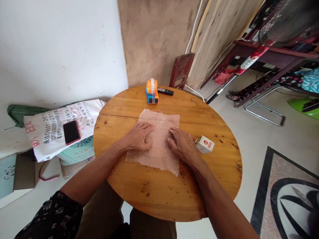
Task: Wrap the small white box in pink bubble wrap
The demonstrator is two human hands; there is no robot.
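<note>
A sheet of pinkish, see-through bubble wrap [159, 149] lies spread on the round wooden table [154, 192]. On its left side my left hand [139, 136] rests flat, fingers stretched out. My right hand [183, 144] lies on the right side of the sheet, palm down with fingers extended. Neither hand grips anything. Just right of my right hand sits a small white box [204, 144] with red print. Beyond the sheet stands an orange and blue tape dispenser [152, 91] with a roll of clear tape.
A black stick-shaped object [165, 91] lies beside the dispenser. Left of the table, a phone [71, 132] rests on a printed white sack [53, 121]. A wooden chair [181, 68] stands behind the table. To the right are a pedestal fan [251, 60] and a seated person's legs [264, 83].
</note>
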